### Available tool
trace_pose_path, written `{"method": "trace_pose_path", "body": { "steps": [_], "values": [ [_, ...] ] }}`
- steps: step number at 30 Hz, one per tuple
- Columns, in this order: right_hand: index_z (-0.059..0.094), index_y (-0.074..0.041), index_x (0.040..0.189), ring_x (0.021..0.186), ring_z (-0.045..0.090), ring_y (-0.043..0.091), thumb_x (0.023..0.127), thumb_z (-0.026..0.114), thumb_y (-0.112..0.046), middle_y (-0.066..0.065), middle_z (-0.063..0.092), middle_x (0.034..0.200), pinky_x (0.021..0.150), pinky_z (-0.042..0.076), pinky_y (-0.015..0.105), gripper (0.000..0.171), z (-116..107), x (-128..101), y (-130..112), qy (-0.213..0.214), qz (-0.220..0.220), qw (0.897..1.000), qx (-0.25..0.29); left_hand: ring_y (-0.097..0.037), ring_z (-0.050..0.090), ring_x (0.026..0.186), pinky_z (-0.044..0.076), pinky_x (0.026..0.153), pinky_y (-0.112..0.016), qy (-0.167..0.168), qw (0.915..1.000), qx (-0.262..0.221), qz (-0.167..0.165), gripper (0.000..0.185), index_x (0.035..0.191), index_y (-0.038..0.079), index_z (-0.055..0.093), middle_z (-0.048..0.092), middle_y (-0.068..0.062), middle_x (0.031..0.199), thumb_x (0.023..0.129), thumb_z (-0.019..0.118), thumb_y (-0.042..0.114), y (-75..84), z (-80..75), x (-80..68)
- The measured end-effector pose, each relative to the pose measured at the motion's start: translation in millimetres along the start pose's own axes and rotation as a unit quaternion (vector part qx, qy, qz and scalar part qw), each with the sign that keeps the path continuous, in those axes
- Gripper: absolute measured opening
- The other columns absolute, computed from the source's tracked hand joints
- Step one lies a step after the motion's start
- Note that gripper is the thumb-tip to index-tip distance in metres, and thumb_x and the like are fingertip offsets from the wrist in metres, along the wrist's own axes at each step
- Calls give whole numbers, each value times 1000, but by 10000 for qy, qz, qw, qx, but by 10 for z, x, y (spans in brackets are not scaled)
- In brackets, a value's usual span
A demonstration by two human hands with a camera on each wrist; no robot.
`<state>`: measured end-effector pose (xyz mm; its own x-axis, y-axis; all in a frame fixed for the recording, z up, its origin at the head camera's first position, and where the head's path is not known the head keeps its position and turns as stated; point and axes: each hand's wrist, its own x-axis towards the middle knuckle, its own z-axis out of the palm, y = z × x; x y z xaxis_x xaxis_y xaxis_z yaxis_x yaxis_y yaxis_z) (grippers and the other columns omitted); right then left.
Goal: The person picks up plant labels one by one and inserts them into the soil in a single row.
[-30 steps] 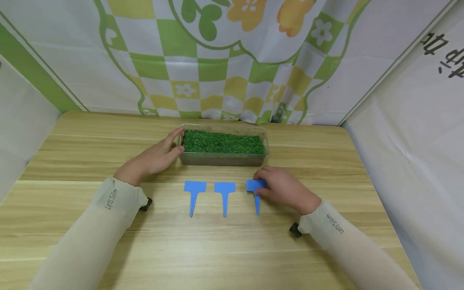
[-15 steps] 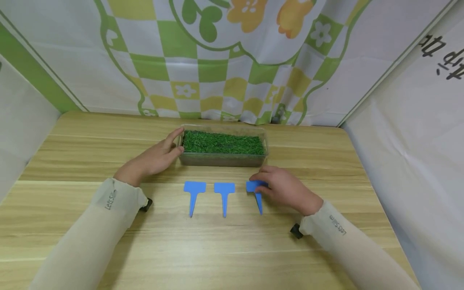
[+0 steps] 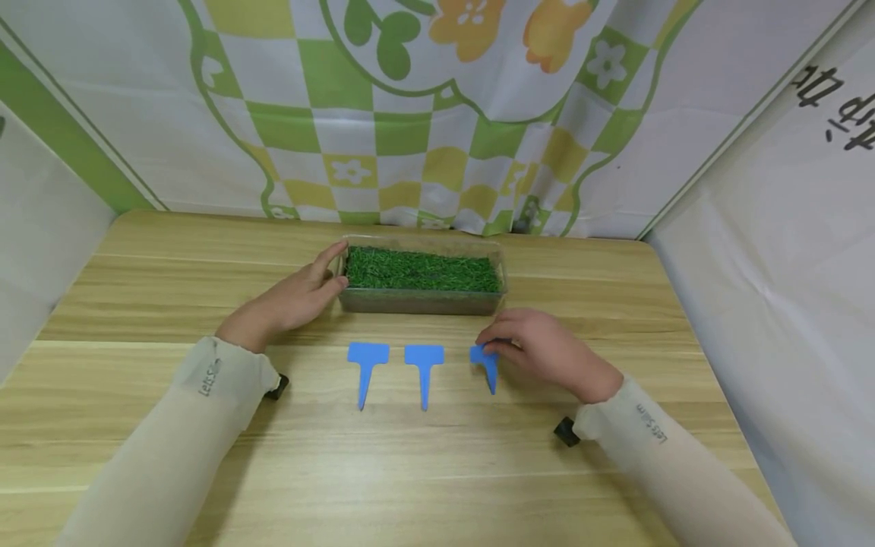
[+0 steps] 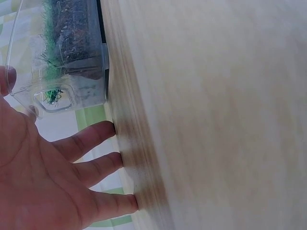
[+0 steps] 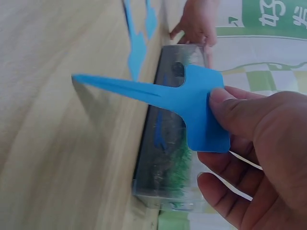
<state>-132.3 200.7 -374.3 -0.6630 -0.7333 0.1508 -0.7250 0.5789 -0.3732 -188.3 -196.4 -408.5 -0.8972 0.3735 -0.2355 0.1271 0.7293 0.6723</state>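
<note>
My right hand (image 3: 547, 353) pinches a blue T-shaped plant label (image 5: 199, 110) by its wide head, thumb on the near face. The label is tilted up, its pointed stem low over the table in the right wrist view. My left hand (image 3: 287, 302) touches the left end of a clear plastic box (image 3: 417, 304), thumb and index finger spread at its two corners. The other left fingers (image 4: 98, 167) stretch down to the tabletop. Green grass (image 3: 420, 270) over dark soil fills the box. Two more blue plant labels, a left one (image 3: 368, 353) and a middle one (image 3: 424, 355), lie flat before it.
The wooden table (image 3: 410, 471) carries the box near its back edge. Behind hangs a green and yellow checked curtain (image 3: 410, 129). A white sheet (image 3: 772, 251) borders the right side. Each sleeve cuff has a small black device, such as the right black device (image 3: 567, 431).
The right label has been tilted up from the table, its stem swinging slightly right. My right hand has shifted a little right with it. The left hand and box stay in place.
</note>
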Motion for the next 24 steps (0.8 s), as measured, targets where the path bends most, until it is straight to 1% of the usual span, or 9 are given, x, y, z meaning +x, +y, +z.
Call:
{"method": "trace_pose_path", "body": {
  "steps": [4,6,11,13,14,16,20,24],
  "values": [
    [78,-18,104,85,64,4,90,75,-13,-9,71,96,74,54,25,15,-59,17,3,201,26,9997,129,-49,31,145,23,113,-70,16,10000,19,18,65,156,48,-13,29,-27,159,106,27,55,-7,2,4],
    [78,-18,105,84,65,5,91,75,-14,-8,72,96,72,54,26,15,-90,31,5,335,97,9993,118,-49,31,144,23,113,-70,27,10000,36,28,65,156,48,-13,30,-27,159,106,27,55,-12,4,7],
    [77,-15,108,91,69,11,93,72,-13,-3,74,100,79,57,32,16,-181,82,14,636,252,9976,-57,-48,32,144,24,113,-70,32,10000,25,40,64,156,49,-13,31,-27,159,106,27,56,-20,9,12],
    [76,-15,109,91,69,11,94,71,-13,-3,74,101,80,57,33,16,-226,107,16,706,260,9971,-95,-48,32,144,24,113,-70,27,10000,-1,42,64,156,49,-13,31,-27,158,106,27,57,-19,11,12],
    [76,-15,110,90,68,11,94,70,-13,-3,74,101,79,56,34,16,-248,118,18,745,259,9968,-103,-48,32,144,25,113,-70,24,10000,-13,39,64,156,50,-13,31,-27,158,106,27,57,-18,11,12],
    [76,-15,109,87,67,9,95,70,-13,-4,73,99,76,55,33,16,-294,144,20,832,220,9963,-61,-47,32,144,25,113,-70,23,10000,-20,41,64,156,50,-13,31,-27,158,106,27,57,-16,12,13],
    [77,-15,108,83,65,10,94,71,-11,-4,72,97,71,53,32,16,-369,188,50,1181,91,9930,-20,-47,31,145,25,113,-70,14,10000,-30,24,64,156,50,-13,29,-26,160,106,27,56,-15,11,16],
    [78,-15,107,84,67,12,93,70,-8,-2,72,96,72,54,34,17,-409,225,110,1605,-62,9870,-64,-47,30,145,25,112,-70,-4,10000,-26,-16,64,155,50,-14,27,-26,161,106,27,55,-16,12,22]
  ]
}}
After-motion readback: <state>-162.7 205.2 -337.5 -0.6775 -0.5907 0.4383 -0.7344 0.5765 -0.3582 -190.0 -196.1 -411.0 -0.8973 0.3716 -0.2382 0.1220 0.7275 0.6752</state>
